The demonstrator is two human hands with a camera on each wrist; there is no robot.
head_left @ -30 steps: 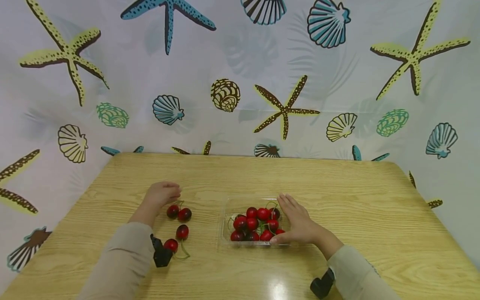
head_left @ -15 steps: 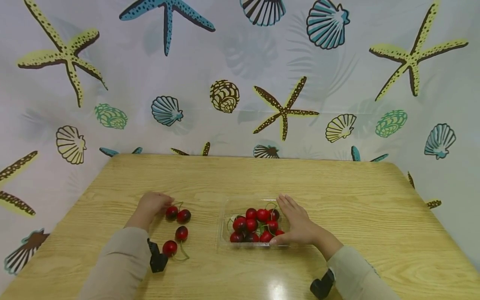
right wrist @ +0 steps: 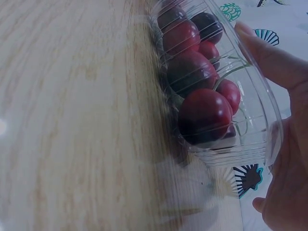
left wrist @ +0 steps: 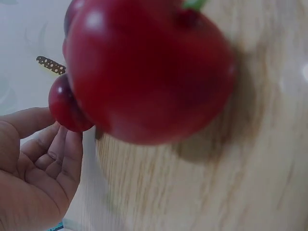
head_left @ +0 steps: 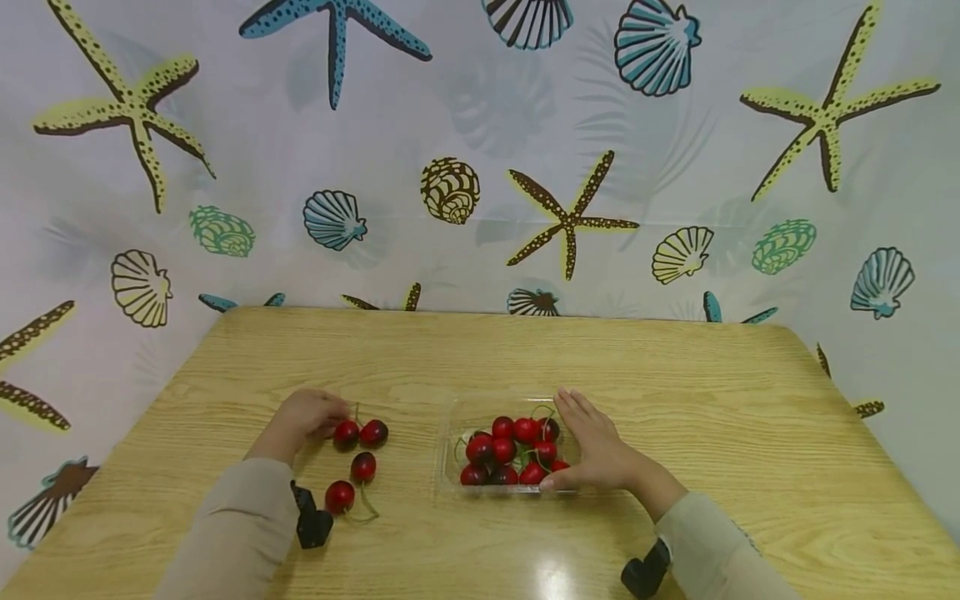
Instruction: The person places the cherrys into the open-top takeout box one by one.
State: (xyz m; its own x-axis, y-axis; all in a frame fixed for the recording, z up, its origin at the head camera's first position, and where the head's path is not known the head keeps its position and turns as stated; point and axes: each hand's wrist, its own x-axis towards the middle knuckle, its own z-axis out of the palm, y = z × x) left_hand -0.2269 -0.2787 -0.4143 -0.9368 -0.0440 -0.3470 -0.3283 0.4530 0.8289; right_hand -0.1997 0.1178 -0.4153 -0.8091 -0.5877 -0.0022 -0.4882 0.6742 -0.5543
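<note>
My left hand (head_left: pixel 303 421) pinches a dark red cherry (head_left: pixel 346 435) on the table's left side, thumb and fingertips against it in the left wrist view. A second cherry (head_left: pixel 374 433) lies right beside it, apparently joined by the stem. Closer to me lie two more stemmed cherries (head_left: pixel 363 467), one of them looming as a large cherry (left wrist: pixel 149 72) before the left wrist camera. At centre sits a clear plastic box (head_left: pixel 491 489) holding several cherries (head_left: pixel 503 451). My right hand (head_left: pixel 596 450) holds its right end, thumb on the near rim and fingers at the far rim.
The wood-grain table (head_left: pixel 720 392) reaches back to a white cloth (head_left: pixel 465 100) printed with shells and starfish. Black wrist cameras (head_left: pixel 313 525) are strapped below both sleeves, the left one close to the nearest cherry.
My left hand has come down and toward me onto the back pair of cherries, and its fingers have closed on one. That pair has shifted slightly right. My right hand and the box stay put.
</note>
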